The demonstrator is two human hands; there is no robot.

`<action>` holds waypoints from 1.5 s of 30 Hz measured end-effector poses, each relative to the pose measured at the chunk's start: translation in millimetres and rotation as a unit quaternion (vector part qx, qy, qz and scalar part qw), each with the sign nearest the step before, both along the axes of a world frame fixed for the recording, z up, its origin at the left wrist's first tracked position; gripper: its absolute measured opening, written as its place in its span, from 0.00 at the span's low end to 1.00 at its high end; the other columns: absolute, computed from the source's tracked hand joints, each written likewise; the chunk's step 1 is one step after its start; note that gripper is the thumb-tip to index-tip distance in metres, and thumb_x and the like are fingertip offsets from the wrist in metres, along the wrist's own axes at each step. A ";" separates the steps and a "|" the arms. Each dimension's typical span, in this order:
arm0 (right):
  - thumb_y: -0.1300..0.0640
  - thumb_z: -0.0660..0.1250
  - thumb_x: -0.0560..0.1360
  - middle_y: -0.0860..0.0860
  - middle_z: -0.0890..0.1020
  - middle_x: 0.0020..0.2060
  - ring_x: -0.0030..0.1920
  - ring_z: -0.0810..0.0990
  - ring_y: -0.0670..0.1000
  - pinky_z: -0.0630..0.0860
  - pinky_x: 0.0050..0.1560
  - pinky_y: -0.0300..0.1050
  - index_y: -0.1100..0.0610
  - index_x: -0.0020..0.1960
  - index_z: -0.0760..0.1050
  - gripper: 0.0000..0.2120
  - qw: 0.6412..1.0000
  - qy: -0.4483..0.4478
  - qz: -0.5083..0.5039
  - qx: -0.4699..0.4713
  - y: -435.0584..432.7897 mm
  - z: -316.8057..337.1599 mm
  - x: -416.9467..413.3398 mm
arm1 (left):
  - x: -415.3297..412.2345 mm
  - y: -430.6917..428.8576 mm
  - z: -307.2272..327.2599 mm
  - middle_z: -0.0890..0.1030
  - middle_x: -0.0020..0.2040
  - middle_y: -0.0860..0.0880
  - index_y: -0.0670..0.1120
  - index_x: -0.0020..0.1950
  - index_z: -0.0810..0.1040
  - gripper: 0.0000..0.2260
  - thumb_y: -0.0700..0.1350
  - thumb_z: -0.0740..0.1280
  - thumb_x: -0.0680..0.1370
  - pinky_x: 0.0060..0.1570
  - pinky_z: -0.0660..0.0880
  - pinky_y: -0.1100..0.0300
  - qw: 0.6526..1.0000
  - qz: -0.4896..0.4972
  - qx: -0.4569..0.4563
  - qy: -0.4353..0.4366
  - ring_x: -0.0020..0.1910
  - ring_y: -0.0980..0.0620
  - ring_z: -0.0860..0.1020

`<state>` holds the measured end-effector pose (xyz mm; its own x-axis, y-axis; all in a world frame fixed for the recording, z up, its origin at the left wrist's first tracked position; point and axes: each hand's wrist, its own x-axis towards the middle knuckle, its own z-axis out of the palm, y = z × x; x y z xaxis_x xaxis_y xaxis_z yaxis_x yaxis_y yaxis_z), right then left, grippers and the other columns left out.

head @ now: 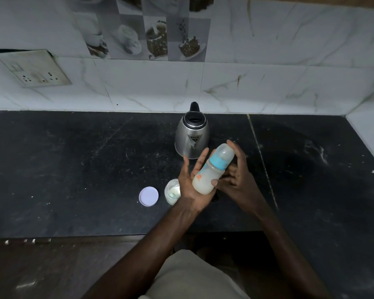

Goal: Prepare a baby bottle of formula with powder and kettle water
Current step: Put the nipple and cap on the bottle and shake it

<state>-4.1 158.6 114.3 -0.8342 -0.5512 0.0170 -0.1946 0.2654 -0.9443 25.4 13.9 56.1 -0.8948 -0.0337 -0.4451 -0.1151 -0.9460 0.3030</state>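
A baby bottle (206, 176) with a blue collar, a clear cap and cloudy white liquid inside is tilted between my two hands above the black counter (73, 169). My left hand (189, 188) lies flat against its left side, fingers straight. Behind and to the right of the bottle is my right hand (241, 178); its thumb presses the lower body and its fingers curl behind. The steel kettle (192, 134) stands just beyond the hands, lid shut. A small open jar of powder (171, 190) sits left of my left wrist, its white lid (148, 195) lying beside it.
A tiled wall rises behind the counter, with a socket plate (35, 70) at upper left. The wall turns a corner at the far right (367, 130). The counter's front edge runs across below my forearms.
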 end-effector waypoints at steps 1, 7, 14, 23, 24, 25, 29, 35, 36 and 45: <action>0.65 0.79 0.73 0.48 0.73 0.75 0.66 0.81 0.52 0.82 0.62 0.59 0.39 0.81 0.52 0.51 1.000 0.003 0.004 0.005 0.5 -0.4 -1.1 | -0.2 0.0 -0.3 0.76 0.76 0.42 0.48 0.74 0.79 0.29 0.65 0.67 0.79 0.69 0.70 0.51 1.000 0.000 0.000 0.002 0.75 0.40 0.72; 0.58 0.82 0.71 0.43 0.73 0.73 0.65 0.82 0.47 0.83 0.60 0.53 0.40 0.81 0.53 0.51 1.000 0.024 0.008 0.005 -4.0 6.1 -0.2 | -1.7 -2.0 -5.2 0.76 0.76 0.42 0.49 0.76 0.77 0.31 0.65 0.69 0.78 0.71 0.68 0.51 1.000 -0.012 0.024 0.013 0.79 0.41 0.68; 0.55 0.82 0.69 0.24 0.72 0.64 0.60 0.81 0.39 0.83 0.58 0.46 0.27 0.74 0.54 0.50 0.982 0.109 0.093 0.126 6.0 73.6 -13.2 | -2.1 1.8 -4.6 0.75 0.76 0.39 0.43 0.78 0.73 0.33 0.65 0.64 0.81 0.80 0.61 0.39 1.000 0.003 0.024 0.008 0.77 0.38 0.71; 0.72 0.78 0.69 0.42 0.70 0.72 0.66 0.80 0.47 0.82 0.59 0.45 0.56 0.79 0.53 0.48 0.925 0.233 -0.249 -0.170 1.2 111.0 2.2 | -2.7 -10.5 -13.4 0.80 0.72 0.43 0.45 0.74 0.77 0.30 0.66 0.60 0.82 0.77 0.68 0.48 0.998 0.045 0.000 -0.046 0.72 0.43 0.78; 0.70 0.79 0.69 0.43 0.75 0.67 0.60 0.83 0.43 0.83 0.58 0.48 0.53 0.78 0.54 0.48 0.932 0.187 -0.269 -0.156 -13.2 91.0 7.9 | -4.0 -9.6 -12.1 0.79 0.73 0.42 0.45 0.73 0.78 0.30 0.65 0.61 0.82 0.78 0.67 0.46 0.998 0.049 0.010 -0.045 0.72 0.42 0.78; 0.66 0.81 0.68 0.41 0.80 0.61 0.55 0.84 0.40 0.84 0.56 0.51 0.47 0.77 0.57 0.48 0.957 0.149 -0.231 -0.095 -25.0 71.7 14.0 | -5.5 -7.4 -11.7 0.78 0.73 0.40 0.44 0.73 0.78 0.30 0.65 0.62 0.81 0.78 0.66 0.44 0.998 0.053 0.017 -0.042 0.72 0.40 0.77; 0.59 0.83 0.67 0.30 0.78 0.63 0.56 0.84 0.39 0.85 0.54 0.49 0.36 0.77 0.61 0.48 0.985 0.090 -0.146 0.013 -31.5 26.8 29.4 | -9.9 -3.4 -6.1 0.75 0.75 0.36 0.44 0.76 0.75 0.32 0.63 0.69 0.79 0.78 0.64 0.37 0.998 0.037 0.042 -0.010 0.77 0.34 0.70; 0.55 0.83 0.68 0.32 0.76 0.66 0.55 0.84 0.41 0.84 0.53 0.44 0.32 0.77 0.58 0.49 0.982 0.174 -0.030 0.068 -14.3 82.5 12.2 | -4.8 -5.1 -12.0 0.77 0.74 0.38 0.42 0.76 0.75 0.32 0.64 0.65 0.81 0.77 0.67 0.40 0.998 0.052 0.041 -0.023 0.75 0.37 0.73; 0.52 0.82 0.67 0.33 0.76 0.65 0.54 0.84 0.41 0.84 0.53 0.45 0.29 0.76 0.56 0.50 0.973 0.200 0.003 0.113 -5.1 97.5 7.8 | -3.8 -5.7 -12.5 0.78 0.73 0.39 0.42 0.76 0.75 0.32 0.64 0.64 0.81 0.78 0.65 0.40 0.998 0.051 0.034 -0.025 0.75 0.38 0.74; 0.57 0.83 0.67 0.30 0.76 0.64 0.52 0.83 0.38 0.84 0.50 0.44 0.27 0.74 0.57 0.50 0.983 0.142 -0.105 0.044 -28.9 24.2 40.1 | -4.1 -5.6 -3.3 0.78 0.73 0.38 0.42 0.74 0.77 0.30 0.62 0.64 0.82 0.78 0.65 0.37 0.997 0.049 0.047 -0.024 0.75 0.36 0.73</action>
<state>35.9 129.7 138.6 -0.8982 -0.3780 0.2243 -0.3788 0.4067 -0.8314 21.3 8.3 52.8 -0.8674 -0.0752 -0.4919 -0.0334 -0.9775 0.2084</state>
